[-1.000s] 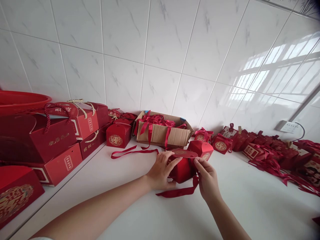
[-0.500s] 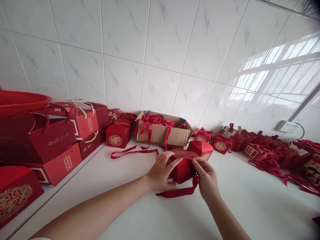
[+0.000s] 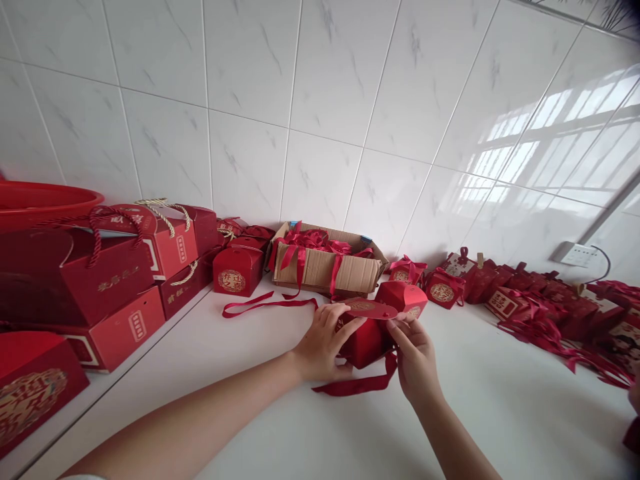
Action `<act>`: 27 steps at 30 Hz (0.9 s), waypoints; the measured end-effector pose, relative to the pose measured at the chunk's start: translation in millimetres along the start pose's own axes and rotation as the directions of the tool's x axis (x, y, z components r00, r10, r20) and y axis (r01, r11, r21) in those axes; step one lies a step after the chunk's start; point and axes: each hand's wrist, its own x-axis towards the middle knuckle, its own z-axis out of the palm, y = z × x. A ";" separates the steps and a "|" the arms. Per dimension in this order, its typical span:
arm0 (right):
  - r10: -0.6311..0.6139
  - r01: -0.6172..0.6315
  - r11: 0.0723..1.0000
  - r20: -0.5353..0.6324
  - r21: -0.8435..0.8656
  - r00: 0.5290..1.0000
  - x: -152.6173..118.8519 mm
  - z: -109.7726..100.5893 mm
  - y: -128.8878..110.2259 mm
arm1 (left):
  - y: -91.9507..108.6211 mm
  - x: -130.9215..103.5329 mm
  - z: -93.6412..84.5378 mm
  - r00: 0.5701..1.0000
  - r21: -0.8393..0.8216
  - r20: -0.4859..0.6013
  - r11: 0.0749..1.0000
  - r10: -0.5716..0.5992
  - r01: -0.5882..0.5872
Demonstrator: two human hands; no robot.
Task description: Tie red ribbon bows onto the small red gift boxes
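Note:
A red paper gift box [image 3: 369,343] stands on the white tabletop, its rounded lid flap [image 3: 367,308] lying nearly flat over the top. My left hand [image 3: 325,340] grips the box from the left, thumb low and fingers on the flap. With thumb and fingertips together, my right hand [image 3: 413,350] pinches the flap's right edge, close to a small hole or ribbon end. A dark red ribbon [image 3: 357,387] hangs from the box's right side and trails over the table in front. The box's underside and part of the ribbon are hidden.
Behind stands a cardboard box [image 3: 327,272] of red ribbons. Another red gift box [image 3: 407,297] sits just beyond my right hand. Stacked gift boxes [image 3: 123,327] line the left. Finished-looking boxes with ribbons [image 3: 535,293] fill the right. A person's hand [image 3: 634,397] shows partly at the right edge.
My right hand's fingertips have shifted very slightly at the flap edge. Part of another person's hand has come in at the right edge. My left hand stays put.

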 end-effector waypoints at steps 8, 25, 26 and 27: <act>-0.045 0.045 0.999 0.021 0.027 0.999 1.1 0.8 0.0 | 0.2 -0.7 0.0 1.000 -0.003 0.013 1.000 0.001 -0.001; -0.062 0.067 0.972 0.030 -0.226 0.998 -5.0 -1.1 -2.6 | 0.3 -0.8 -0.8 0.999 0.008 0.036 1.000 -0.006 0.006; -0.074 0.078 0.965 0.026 -0.250 0.997 -5.2 -0.7 -2.3 | 0.3 -0.9 -0.9 0.999 0.009 0.040 1.000 -0.011 0.011; -0.085 0.088 0.957 0.023 -0.275 0.996 -5.3 -0.3 -1.9 | 0.3 -1.1 -1.0 0.999 0.010 0.041 1.000 -0.015 0.015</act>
